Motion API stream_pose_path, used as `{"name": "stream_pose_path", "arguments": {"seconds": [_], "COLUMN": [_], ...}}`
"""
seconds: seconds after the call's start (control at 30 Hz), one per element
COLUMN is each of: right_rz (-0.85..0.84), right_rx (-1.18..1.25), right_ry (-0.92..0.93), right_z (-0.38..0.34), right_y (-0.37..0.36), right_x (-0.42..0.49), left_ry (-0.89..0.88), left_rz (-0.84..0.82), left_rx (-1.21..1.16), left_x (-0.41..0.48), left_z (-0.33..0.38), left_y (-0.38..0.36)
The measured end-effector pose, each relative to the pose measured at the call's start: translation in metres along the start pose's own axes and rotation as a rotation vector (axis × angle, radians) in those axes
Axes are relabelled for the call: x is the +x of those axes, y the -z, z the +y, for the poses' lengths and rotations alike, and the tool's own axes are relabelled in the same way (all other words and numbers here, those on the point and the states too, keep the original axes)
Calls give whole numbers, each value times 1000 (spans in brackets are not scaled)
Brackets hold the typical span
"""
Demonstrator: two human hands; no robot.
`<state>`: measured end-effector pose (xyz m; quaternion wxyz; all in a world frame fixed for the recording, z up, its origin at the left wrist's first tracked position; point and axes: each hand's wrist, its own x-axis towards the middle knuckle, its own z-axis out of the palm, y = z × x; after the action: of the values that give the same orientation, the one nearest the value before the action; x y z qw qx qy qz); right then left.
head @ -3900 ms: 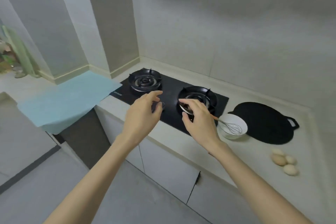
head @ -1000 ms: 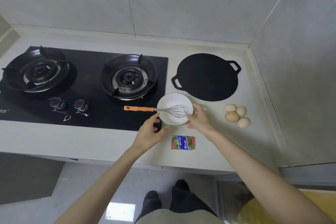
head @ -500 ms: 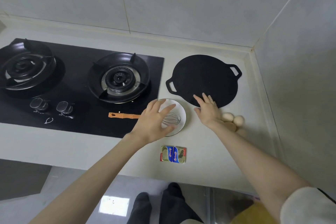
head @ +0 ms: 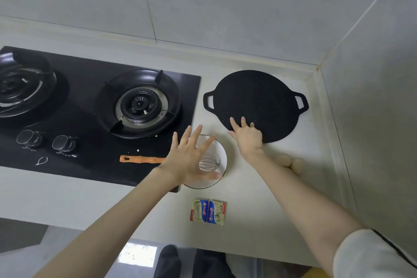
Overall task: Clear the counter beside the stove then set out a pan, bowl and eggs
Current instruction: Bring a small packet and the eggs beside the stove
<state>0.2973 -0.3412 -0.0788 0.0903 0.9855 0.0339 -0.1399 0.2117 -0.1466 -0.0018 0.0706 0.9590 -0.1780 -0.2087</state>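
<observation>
Holds left hand (head: 187, 160), grip spread wide, over bowl (head: 221, 150) with whisk (head: 209, 162) at stove's (head: 90, 119) right edge, lays right hand (head: 247, 137), grip flat with fingers straight, on near rim of pan (head: 259, 101) on surface (head: 248, 198) right of stove, eggs (head: 297, 165) partly hidden behind right forearm.

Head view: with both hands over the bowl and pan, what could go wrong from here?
1. The whisk lies in the bowl with its orange handle sticking out over the stove; the left hand, spread just above, could catch it and tip the bowl.
2. The eggs lie loose beside the right forearm, partly hidden by it; drawing the right hand back from the pan might set them rolling.
</observation>
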Motion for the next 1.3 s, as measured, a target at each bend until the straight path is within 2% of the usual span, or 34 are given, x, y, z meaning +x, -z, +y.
{"name": "stream_pose_path", "arguments": {"seconds": [0.33, 0.4, 0.57, 0.7, 0.77, 0.87, 1.3], "right_rz": [-13, -43, -77, -278, -322, -290, -100], "right_rx": [72, 224, 926, 1172, 1252, 1340, 1372], "right_ry": [-25, -10, 77, 139, 117, 66, -24], "right_z": [-5, -1, 2, -7, -8, -10, -24], "right_y": [14, 20, 37, 39, 36, 33, 38], "right_x": [6, -1, -38, -82, -95, -102, -77], "left_ry": [-8, -22, -36, -26, -8, -8, -17], "left_rz": [-5, -12, -55, -40, -34, -36, -46], "left_rx": [-19, 12, 99, 193, 174, 177, 155], "left_x": [-6, -12, -29, -32, -30, -24, 9], "left_z": [-4, -7, -9, -7, -8, -8, -20], "left_y": [5, 5, 2, -3, -4, -1, 22]}}
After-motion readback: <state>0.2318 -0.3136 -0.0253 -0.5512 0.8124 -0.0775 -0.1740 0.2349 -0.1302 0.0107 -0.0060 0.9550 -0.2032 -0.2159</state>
